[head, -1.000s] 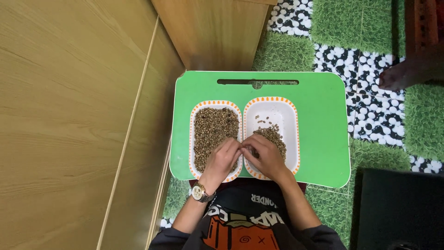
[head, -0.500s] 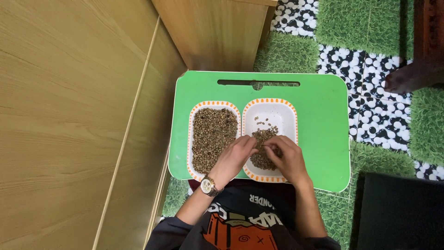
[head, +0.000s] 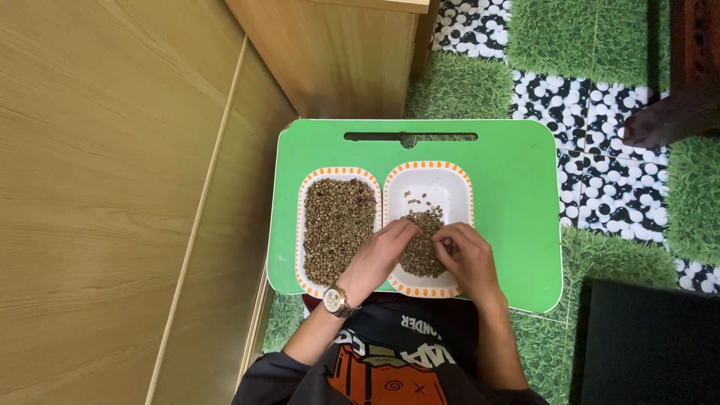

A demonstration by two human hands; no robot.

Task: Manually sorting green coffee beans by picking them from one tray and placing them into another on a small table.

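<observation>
1. I see a green lap table [head: 510, 195] over a floor of grass-and-pebble tiles [head: 585, 45], beside a wooden wall [head: 97, 187].
2. The left dish [head: 303, 225] is full of beans [head: 336, 221]; the right dish [head: 439, 180] holds a smaller pile [head: 421, 251].
3. My left hand [head: 377, 255] and right hand [head: 466, 259] curl their fingers into this pile; whether they pinch something, I cannot tell.

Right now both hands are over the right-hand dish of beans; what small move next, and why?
Probably pinch out one bean with the right hand: its fingertips already rest on the small pile in the right dish, with the left hand beside it. The left dish is far fuller, so picked beans seem to gather on the right.
</observation>
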